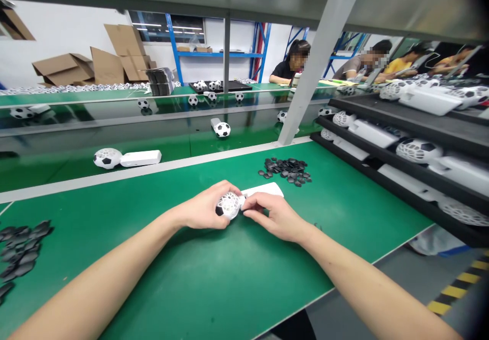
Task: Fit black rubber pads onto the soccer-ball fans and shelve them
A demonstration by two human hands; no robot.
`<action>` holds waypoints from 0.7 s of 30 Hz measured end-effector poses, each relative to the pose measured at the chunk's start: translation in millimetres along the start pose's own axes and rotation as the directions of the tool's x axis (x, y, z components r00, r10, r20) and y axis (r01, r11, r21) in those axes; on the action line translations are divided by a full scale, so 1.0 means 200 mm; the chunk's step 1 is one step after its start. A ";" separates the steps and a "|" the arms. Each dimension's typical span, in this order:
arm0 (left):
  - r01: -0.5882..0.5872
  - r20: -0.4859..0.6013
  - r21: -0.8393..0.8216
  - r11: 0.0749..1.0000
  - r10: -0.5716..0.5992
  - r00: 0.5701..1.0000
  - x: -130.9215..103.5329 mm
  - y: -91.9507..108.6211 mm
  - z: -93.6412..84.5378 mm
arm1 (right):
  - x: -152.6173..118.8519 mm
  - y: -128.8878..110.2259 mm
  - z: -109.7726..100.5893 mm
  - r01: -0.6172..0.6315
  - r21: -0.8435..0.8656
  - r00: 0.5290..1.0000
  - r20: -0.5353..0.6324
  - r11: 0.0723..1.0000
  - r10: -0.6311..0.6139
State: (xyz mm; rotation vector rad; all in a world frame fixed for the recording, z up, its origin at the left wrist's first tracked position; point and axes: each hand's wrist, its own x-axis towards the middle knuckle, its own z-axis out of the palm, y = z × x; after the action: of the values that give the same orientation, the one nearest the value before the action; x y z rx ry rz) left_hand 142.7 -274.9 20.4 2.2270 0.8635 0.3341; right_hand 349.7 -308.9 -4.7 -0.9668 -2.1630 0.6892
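Observation:
My left hand (208, 206) is wrapped round the soccer-ball-shaped head (229, 205) of a white-handled device. The head's openwork white shell faces up, with a black patch showing on its lower left side. Its white handle (265, 190) points right and lies partly behind my right hand (273, 215). The thumb and forefinger of that hand are pinched together close to the head's right side. Something dark shows at those fingertips, too small to make out. Beyond my right hand lies a pile of small black flat pieces (288, 169).
More black pieces (23, 248) lie at the left on the green table (214, 284). Stacked black trays (382, 161) with similar devices stand at the right, near a slanted metal post (321, 59). Beyond the table's pale edge, a ball-headed device (109, 158) lies on a conveyor. Several people sit farther back.

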 end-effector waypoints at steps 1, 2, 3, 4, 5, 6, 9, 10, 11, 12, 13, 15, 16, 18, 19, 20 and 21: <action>0.000 -0.007 0.006 1.000 0.000 1.000 0.00 0.00 0.00 | 0.00 0.00 0.01 -0.007 0.014 1.000 0.010 1.000 0.007; 0.001 -0.014 0.011 1.000 0.000 1.000 0.00 0.00 0.01 | 0.00 -0.01 0.01 -0.013 0.019 1.000 0.016 1.000 0.013; 0.004 -0.022 0.015 1.000 -0.004 1.000 0.00 0.00 0.01 | 0.00 -0.01 0.02 -0.019 0.018 1.000 0.017 1.000 0.019; 0.011 -0.030 0.018 1.000 -0.010 1.000 0.00 0.00 0.02 | 0.01 -0.01 0.03 -0.023 0.014 1.000 0.010 1.000 0.023; 0.019 -0.040 0.018 1.000 -0.019 0.999 0.01 0.00 0.02 | 0.01 -0.01 0.03 -0.020 0.009 1.000 -0.002 1.000 0.020; 0.030 -0.054 0.016 0.999 -0.029 0.998 0.01 0.00 0.03 | 0.01 -0.01 0.04 -0.006 0.006 1.000 -0.013 1.000 0.006; 0.059 -0.109 0.012 0.998 -0.057 0.992 0.02 0.00 0.05 | 0.01 0.00 0.05 0.082 -0.011 0.996 -0.025 0.997 -0.082; 0.064 -0.127 0.012 0.998 -0.062 0.990 0.02 0.00 0.06 | 0.01 0.00 0.05 0.103 -0.015 0.994 -0.025 0.995 -0.103; 0.068 -0.138 0.014 0.998 -0.066 0.988 0.02 0.00 0.07 | 0.01 0.00 0.05 0.111 -0.015 0.993 -0.027 0.994 -0.111; 0.072 -0.145 0.015 0.997 -0.069 0.987 0.02 0.00 0.07 | 0.01 0.00 0.04 0.106 -0.009 0.994 -0.036 0.994 -0.106; 0.074 -0.146 0.013 0.997 -0.071 0.987 0.03 0.00 0.07 | 0.01 0.00 0.04 0.095 0.000 0.994 -0.047 0.995 -0.095; 0.074 -0.141 0.005 0.997 -0.073 0.987 0.03 0.00 0.07 | 0.01 0.00 0.04 0.090 0.009 0.994 -0.062 0.996 -0.089; 0.072 -0.138 0.002 0.997 -0.071 0.988 0.03 0.00 0.07 | 0.01 0.00 0.04 0.098 0.006 0.993 -0.068 0.995 -0.097; 0.068 -0.141 0.003 0.998 -0.067 0.988 0.03 0.00 0.07 | 0.01 -0.01 0.04 0.105 0.000 0.991 -0.083 0.994 -0.105; 0.069 -0.146 0.008 0.998 -0.068 0.987 0.03 0.00 0.07 | 0.01 -0.01 0.05 0.096 0.002 0.991 -0.094 0.995 -0.096; 0.072 -0.153 0.012 0.997 -0.069 0.986 0.03 0.00 0.07 | 0.02 -0.01 0.05 0.079 0.009 0.991 -0.105 0.997 -0.077; 0.073 -0.163 0.014 0.997 -0.070 0.984 0.03 0.00 0.08 | 0.02 -0.01 0.05 0.058 0.019 0.992 -0.112 0.998 -0.055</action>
State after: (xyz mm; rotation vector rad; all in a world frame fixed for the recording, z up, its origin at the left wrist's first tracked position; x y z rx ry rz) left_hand 154.3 -279.9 9.7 2.2035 1.0340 0.4800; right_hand 339.4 -308.8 -9.7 -0.9069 -2.0728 0.6166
